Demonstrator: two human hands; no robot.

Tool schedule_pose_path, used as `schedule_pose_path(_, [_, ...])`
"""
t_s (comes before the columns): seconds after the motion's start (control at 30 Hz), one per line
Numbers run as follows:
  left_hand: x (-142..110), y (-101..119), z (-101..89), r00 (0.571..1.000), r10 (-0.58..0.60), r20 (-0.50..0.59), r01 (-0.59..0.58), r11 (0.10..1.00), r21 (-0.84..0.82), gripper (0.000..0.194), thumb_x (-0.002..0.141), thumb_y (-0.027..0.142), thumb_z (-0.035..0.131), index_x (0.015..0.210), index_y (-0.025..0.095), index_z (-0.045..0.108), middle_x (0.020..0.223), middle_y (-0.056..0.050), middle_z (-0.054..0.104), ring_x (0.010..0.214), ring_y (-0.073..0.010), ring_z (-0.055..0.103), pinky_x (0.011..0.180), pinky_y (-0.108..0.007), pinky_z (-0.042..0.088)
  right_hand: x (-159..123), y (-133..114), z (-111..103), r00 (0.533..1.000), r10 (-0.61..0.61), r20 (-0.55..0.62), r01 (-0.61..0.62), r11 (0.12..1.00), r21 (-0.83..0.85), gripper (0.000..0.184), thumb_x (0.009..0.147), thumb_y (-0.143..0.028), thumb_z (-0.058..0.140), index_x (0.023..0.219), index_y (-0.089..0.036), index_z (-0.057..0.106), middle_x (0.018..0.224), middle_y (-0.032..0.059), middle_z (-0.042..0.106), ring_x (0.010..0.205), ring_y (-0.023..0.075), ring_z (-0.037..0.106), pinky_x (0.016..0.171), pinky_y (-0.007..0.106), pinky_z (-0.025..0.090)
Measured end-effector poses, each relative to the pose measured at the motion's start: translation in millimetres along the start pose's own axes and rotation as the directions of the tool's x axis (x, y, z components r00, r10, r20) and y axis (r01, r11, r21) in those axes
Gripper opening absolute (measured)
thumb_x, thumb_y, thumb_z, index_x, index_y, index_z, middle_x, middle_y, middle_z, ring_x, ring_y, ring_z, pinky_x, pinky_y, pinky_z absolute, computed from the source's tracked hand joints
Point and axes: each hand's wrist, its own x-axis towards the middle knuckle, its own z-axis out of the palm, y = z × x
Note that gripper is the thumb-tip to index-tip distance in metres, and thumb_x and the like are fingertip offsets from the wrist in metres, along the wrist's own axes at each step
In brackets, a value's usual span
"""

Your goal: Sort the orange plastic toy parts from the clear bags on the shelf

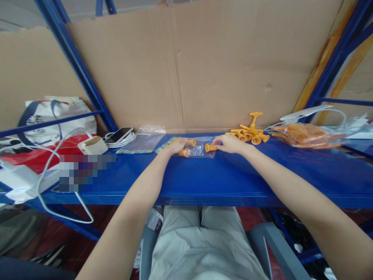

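My right hand (230,144) pinches an orange horn-shaped plastic piece (210,147) between thumb and fingers, its flared end facing left over a clear plastic bag (199,149). At the bag's left end, by its colourful printed strip (165,144), my left hand (176,146) is closed on the bag. Two similar orange pieces, an upper one (191,142) and a lower one (184,153), are at my left fingers; whether they lie inside the bag or on it I cannot tell. Just beyond my right hand is a pile of several loose orange pieces (252,134).
A flat clear bag (141,143) lies left of my left hand. Farther left are a phone (121,135), white cables, a charger (92,145) and a cloth bag (61,120). At right sits a filled plastic bag (309,135) of orange pieces. Cardboard (218,70) backs the blue shelf (210,182).
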Motion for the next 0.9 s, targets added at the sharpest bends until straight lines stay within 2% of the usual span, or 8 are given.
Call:
schedule_pose_path(0.13, [-0.5, 1.3, -1.9, 0.999, -0.031, 0.034, 0.03, 0.999, 0.022, 0.054, 0.1, 0.043, 0.025, 0.13, 0.02, 0.064, 0.14, -0.005, 0.062, 0.135, -0.0223, 0.051, 0.116, -0.035, 0.034, -3.1, 9.9, -8.6, 0.989, 0.146, 0.037, -0.139, 0.981, -0.135, 0.036, 0.083, -0.01, 0.051, 0.11, -0.017, 0.073, 0.104, 0.0082, 0.076, 0.096, 0.0212, 0.071, 0.083, 0.027, 0.05])
schedule_pose_path(0.27, [-0.3, 2.5, -2.0, 0.999, -0.03, 0.031, 0.029, 0.999, 0.033, 0.055, 0.1, 0.042, 0.024, 0.131, 0.019, 0.063, 0.14, -0.005, 0.062, 0.135, -0.0221, 0.051, 0.116, -0.034, 0.034, -5.5, 18.0, -10.7, 0.976, 0.163, 0.147, -0.124, 0.962, -0.243, 0.033, 0.078, -0.009, 0.054, 0.102, -0.016, 0.076, 0.106, 0.0101, 0.075, 0.097, 0.0233, 0.07, 0.08, 0.027, 0.049])
schedule_pose_path(0.37, [-0.6, 2.6, -1.8, 0.998, -0.045, 0.039, 0.044, 0.998, 0.042, 0.056, 0.1, 0.042, 0.024, 0.132, 0.019, 0.063, 0.141, -0.005, 0.06, 0.136, -0.0221, 0.05, 0.116, -0.033, 0.034, -5.2, 21.6, -8.6, 0.975, 0.142, 0.172, -0.103, 0.971, -0.217, 0.026, 0.08, -0.015, 0.057, 0.098, -0.017, 0.077, 0.098, 0.0085, 0.076, 0.089, 0.0212, 0.069, 0.075, 0.026, 0.048])
schedule_pose_path(0.47, [-1.6, 2.9, -2.0, 0.999, -0.031, 0.04, 0.029, 0.998, 0.048, 0.055, 0.1, 0.043, 0.024, 0.133, 0.02, 0.062, 0.141, -0.005, 0.061, 0.137, -0.0217, 0.05, 0.116, -0.033, 0.034, -4.1, 23.7, -6.2, 0.982, 0.114, 0.154, -0.084, 0.979, -0.186, 0.021, 0.082, -0.019, 0.06, 0.094, -0.016, 0.077, 0.094, 0.0078, 0.074, 0.084, 0.0191, 0.068, 0.075, 0.025, 0.048])
schedule_pose_path(0.63, [-4.3, 7.8, -4.5, 0.999, -0.009, 0.053, 0.006, 0.999, 0.045, 0.054, 0.1, 0.041, 0.024, 0.132, 0.021, 0.062, 0.141, -0.004, 0.061, 0.137, -0.0208, 0.049, 0.117, -0.033, 0.032, -3.6, 17.5, -4.3, 0.991, 0.106, 0.085, -0.091, 0.981, -0.173, 0.017, 0.082, -0.022, 0.062, 0.089, -0.016, 0.075, 0.098, 0.0077, 0.072, 0.089, 0.0187, 0.067, 0.081, 0.026, 0.048])
schedule_pose_path(0.9, [-4.8, 24.2, -1.5, 0.994, -0.003, 0.107, 0.0, 1.0, 0.03, 0.055, 0.099, 0.034, 0.022, 0.137, 0.016, 0.058, 0.15, -0.005, 0.051, 0.143, -0.0179, 0.042, 0.119, -0.029, 0.025, -5.3, -10.9, -9.0, 0.986, 0.169, -0.013, -0.167, 0.958, -0.232, 0.017, 0.082, -0.024, 0.061, 0.089, -0.017, 0.074, 0.106, 0.0119, 0.072, 0.109, 0.0289, 0.061, 0.087, 0.037, 0.045])
